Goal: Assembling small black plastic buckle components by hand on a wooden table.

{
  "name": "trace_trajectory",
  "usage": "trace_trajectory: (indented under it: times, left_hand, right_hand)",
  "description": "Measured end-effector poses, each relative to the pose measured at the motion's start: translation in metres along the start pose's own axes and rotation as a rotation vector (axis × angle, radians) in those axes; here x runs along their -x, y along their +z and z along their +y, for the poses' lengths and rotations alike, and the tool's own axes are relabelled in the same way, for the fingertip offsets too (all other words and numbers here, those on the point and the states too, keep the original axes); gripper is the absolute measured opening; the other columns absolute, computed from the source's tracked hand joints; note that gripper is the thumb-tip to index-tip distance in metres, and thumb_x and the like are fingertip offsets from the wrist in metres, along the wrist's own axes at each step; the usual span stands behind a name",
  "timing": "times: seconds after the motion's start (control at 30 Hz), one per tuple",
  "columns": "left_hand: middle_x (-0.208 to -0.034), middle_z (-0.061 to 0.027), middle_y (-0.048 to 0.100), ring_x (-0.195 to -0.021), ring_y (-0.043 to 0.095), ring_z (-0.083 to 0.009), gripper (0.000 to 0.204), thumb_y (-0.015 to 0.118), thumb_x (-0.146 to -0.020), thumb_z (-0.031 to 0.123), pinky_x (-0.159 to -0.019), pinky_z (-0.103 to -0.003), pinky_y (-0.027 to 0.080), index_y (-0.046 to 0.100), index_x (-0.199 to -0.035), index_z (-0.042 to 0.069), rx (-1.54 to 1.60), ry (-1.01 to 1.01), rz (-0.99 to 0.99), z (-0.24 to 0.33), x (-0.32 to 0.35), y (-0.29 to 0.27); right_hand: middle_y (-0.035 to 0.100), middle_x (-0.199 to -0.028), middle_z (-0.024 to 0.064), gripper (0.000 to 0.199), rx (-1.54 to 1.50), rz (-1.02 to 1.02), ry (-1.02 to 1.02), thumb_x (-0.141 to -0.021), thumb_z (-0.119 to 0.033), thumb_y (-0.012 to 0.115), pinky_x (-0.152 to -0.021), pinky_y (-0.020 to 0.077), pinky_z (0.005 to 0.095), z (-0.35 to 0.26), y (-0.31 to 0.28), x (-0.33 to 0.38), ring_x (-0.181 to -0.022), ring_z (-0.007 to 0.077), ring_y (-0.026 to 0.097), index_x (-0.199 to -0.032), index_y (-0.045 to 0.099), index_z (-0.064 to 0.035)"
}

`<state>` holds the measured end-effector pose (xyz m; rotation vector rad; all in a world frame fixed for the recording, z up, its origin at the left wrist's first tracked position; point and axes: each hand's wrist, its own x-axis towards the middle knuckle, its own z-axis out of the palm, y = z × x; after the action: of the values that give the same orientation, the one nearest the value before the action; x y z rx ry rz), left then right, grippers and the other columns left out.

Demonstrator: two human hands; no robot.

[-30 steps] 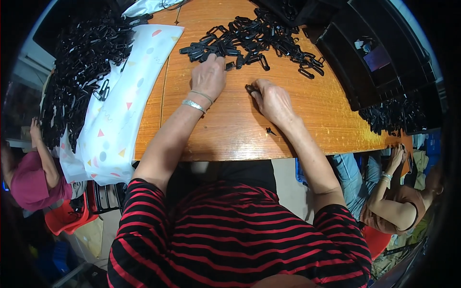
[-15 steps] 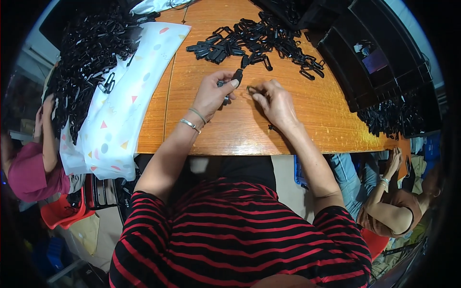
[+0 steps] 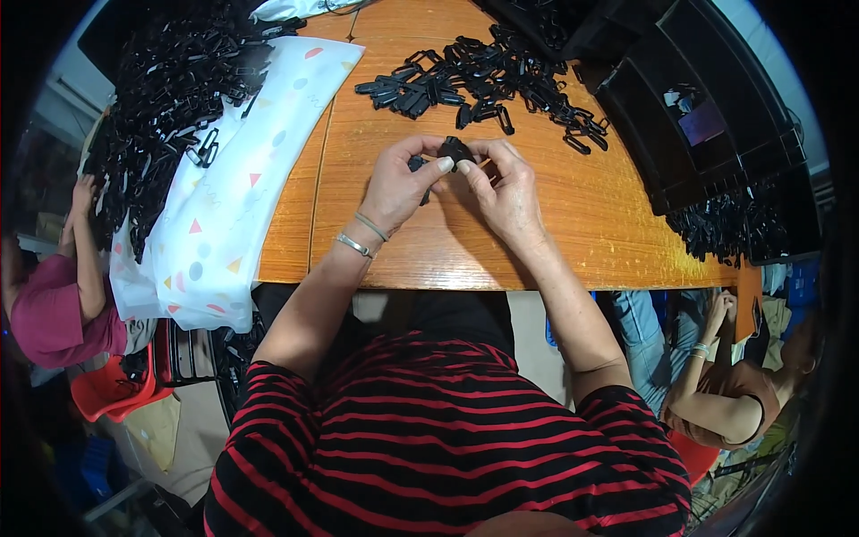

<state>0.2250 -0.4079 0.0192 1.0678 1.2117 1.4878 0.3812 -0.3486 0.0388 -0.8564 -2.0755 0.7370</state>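
Over the middle of the table, my left hand (image 3: 394, 186) pinches a black plastic part (image 3: 455, 154) between thumb and fingers. Its exact kind is hidden by the fingers. Another dark piece (image 3: 417, 165) shows against the fingers of that same hand. My right hand (image 3: 510, 190) is closed at the right side of the held part, thumb tip pressed to it; any small thing between those fingertips is hidden. Just beyond both hands lies a loose pile of black elongated plastic loops (image 3: 483, 80).
At the left, a large heap of black parts (image 3: 170, 98) borders a patterned white plastic sheet (image 3: 224, 192). Black bins (image 3: 707, 107) stand at the right, above more black parts (image 3: 729, 219). One person (image 3: 67, 304) sits at far left, another (image 3: 725, 394) at right.
My right hand has moved left and up to meet the black part in my left hand. The part is now between both hands. The picture has shifted slightly.
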Motion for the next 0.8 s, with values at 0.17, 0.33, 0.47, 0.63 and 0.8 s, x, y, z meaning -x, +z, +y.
trace_trajectory:
  times: [0.17, 0.33, 0.47, 0.63, 0.8]
  left_hand:
    - [-0.083, -0.0006, 0.062, -0.063, 0.057, -0.0052, 0.024, 0.061, -0.092, 0.014, -0.053, -0.018, 0.045, 0.062, -0.112, 0.0, 0.042, -0.006, 0.032, -0.008, 0.008, 0.004]
    - [-0.078, 0.0014, 0.061, -0.059, 0.055, -0.0034, 0.026, 0.058, -0.095, 0.019, -0.049, -0.017, 0.044, 0.062, -0.114, 0.002, 0.006, 0.048, 0.006, -0.01, 0.016, -0.001]
    - [-0.079, 0.0013, 0.062, -0.056, 0.053, -0.0022, 0.023, 0.052, -0.098, 0.022, -0.045, -0.016, 0.042, 0.062, -0.107, 0.003, 0.123, -0.057, -0.088, 0.009, 0.026, -0.007]
    - [-0.08, -0.0002, 0.063, -0.052, 0.052, -0.0021, 0.021, 0.051, -0.099, 0.023, -0.043, -0.014, 0.041, 0.06, -0.101, 0.004, 0.189, -0.126, -0.107, 0.026, 0.045, -0.023]
    - [-0.082, -0.0034, 0.063, -0.051, 0.052, -0.0061, 0.027, 0.047, -0.1, 0.026, -0.046, -0.018, 0.041, 0.06, -0.101, 0.002, 0.139, -0.265, -0.051, 0.02, 0.095, -0.066]
  right_hand:
    - [0.059, -0.083, 0.0124, 0.016, 0.173, 0.067, -0.187, -0.081, -0.007, 0.07, -0.059, 0.0503, 0.0315, 0.002, 0.009, 0.004, -0.067, 0.0212, 0.061, -0.093, 0.063, 0.0003]
    - [0.056, -0.083, 0.0141, 0.033, 0.116, 0.074, -0.087, -0.077, -0.01, 0.074, -0.058, 0.0507, 0.0399, -0.01, 0.022, 0.023, -0.07, 0.0323, 0.063, -0.105, 0.057, -0.0048]
    - [0.059, -0.087, 0.0153, 0.04, 0.147, 0.09, -0.101, -0.079, -0.012, 0.073, -0.062, 0.0513, 0.0407, -0.012, 0.024, 0.031, -0.073, 0.0334, 0.064, -0.114, 0.053, -0.0052]
    - [0.065, -0.093, 0.0154, 0.041, -0.14, -0.092, -0.109, -0.085, -0.016, 0.069, -0.069, 0.0523, 0.0343, -0.027, 0.038, 0.036, -0.079, 0.0266, 0.066, -0.12, 0.052, -0.0043]
    - [0.061, -0.08, 0.011, 0.043, -0.227, -0.393, -0.127, -0.082, -0.02, 0.072, -0.064, 0.0489, 0.0331, -0.042, 0.061, 0.047, -0.069, 0.0242, 0.061, -0.117, 0.054, -0.0027]
